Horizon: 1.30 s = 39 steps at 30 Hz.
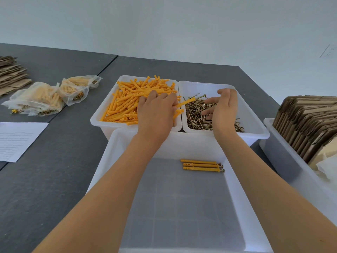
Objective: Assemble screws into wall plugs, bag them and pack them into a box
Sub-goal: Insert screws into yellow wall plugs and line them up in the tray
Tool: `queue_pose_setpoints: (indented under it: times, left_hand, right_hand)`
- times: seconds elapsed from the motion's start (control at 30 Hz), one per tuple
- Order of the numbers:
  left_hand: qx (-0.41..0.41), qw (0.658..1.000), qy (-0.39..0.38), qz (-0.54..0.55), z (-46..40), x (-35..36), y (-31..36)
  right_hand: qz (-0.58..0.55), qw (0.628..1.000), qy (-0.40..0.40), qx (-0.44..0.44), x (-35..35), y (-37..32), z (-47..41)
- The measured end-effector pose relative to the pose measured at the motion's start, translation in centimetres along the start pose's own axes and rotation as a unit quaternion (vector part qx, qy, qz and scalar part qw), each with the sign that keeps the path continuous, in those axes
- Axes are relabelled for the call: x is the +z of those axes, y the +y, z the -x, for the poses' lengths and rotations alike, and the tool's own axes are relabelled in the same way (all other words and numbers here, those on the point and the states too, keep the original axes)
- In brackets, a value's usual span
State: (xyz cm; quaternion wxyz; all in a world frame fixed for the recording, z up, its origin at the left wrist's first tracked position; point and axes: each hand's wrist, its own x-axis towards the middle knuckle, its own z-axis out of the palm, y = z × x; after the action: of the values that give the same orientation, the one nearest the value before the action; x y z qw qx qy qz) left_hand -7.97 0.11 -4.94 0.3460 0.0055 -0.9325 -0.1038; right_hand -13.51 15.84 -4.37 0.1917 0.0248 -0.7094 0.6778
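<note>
Grey tabletop, carrying four white bins. Nearest and largest: a collecting bin, holding only three finished plug-and-screw sets side by side near its far right corner, long axes running left to right, screw heads to the right. At the right edge, a bin of flattened cardboard boxes, stacked on edge. Behind the collecting bin, two smaller bins touching: the plug bin on the left, heaped with orange wall plugs; the screw bin on the right, with a pile of brass screws. Far left: filled bags, more flat cardboard, a lined sheet of paper.

Left hand palm down over the plug heap, fingers curled, apparently pinching one plug that juts rightward across the divide, long axis tilted up to the right, tip over the screw pile. Right hand over the screws, fingers spread and loosely bent, reaching down and left into the pile; no screw visibly held.

Likely step: picking a screw for the held plug. Plug tip just left of the right fingertips, so the right hand is nearer the joining point; screw to be aligned with the plug's axis.
</note>
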Motion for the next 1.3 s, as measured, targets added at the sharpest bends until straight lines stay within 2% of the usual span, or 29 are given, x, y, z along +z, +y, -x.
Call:
queue_pose_setpoints:
  times: [0.1, 0.17, 0.23, 0.3, 0.33, 0.4, 0.5, 0.6, 0.7, 0.8, 1.07, 1.3]
  left_hand:
    - [0.013, 0.994, -0.015, 0.103, -0.5, -1.3, 1.0]
    - [0.005, 0.974, -0.061, 0.22, -0.7, -2.4, 1.9]
    - [0.011, 0.922, -0.18, 0.341, -0.9, -3.6, 2.7]
    - [0.03, 0.86, -0.323, 0.395, -0.8, -4.5, 3.5]
    - [0.041, 0.84, -0.385, 0.381, -0.7, -4.7, 4.0]
    - [0.068, 0.825, -0.477, 0.296, 0.0, -4.4, 5.0]
    - [0.118, 0.826, -0.532, 0.143, 1.7, -3.5, 6.8]
    - [0.168, 0.834, -0.525, 0.021, 3.1, -2.7, 8.0]
    - [0.209, 0.848, -0.482, -0.076, 4.4, -2.1, 9.1]
    - [0.235, 0.847, -0.452, -0.15, 5.2, -1.6, 10.2]
    - [0.244, 0.851, -0.43, -0.175, 5.3, -0.9, 10.9]
    - [0.234, 0.881, -0.392, -0.129, 5.4, -0.2, 10.6]
  right_hand:
    - [-0.063, 0.988, 0.06, 0.126, -1.0, 0.2, -1.3]
    - [-0.108, 0.972, 0.08, 0.193, -1.5, 0.3, -2.1]
    - [-0.125, 0.963, 0.086, 0.222, -1.6, 0.4, -2.5]
    - [-0.121, 0.964, 0.083, 0.221, -1.4, 0.5, -2.6]
    - [-0.123, 0.965, 0.081, 0.217, -1.4, 0.5, -2.6]
    - [-0.133, 0.964, 0.076, 0.217, -1.4, 0.6, -2.6]
    - [-0.152, 0.959, 0.071, 0.229, -1.7, 0.6, -2.7]
    - [-0.154, 0.957, 0.068, 0.235, -1.8, 0.6, -2.8]
    - [-0.145, 0.959, 0.065, 0.233, -1.8, 0.6, -2.8]
    - [-0.137, 0.963, 0.059, 0.225, -1.7, 0.7, -2.8]
    - [-0.123, 0.966, 0.051, 0.222, -1.5, 0.8, -2.8]
    - [-0.11, 0.97, 0.051, 0.211, -1.5, 0.9, -2.7]
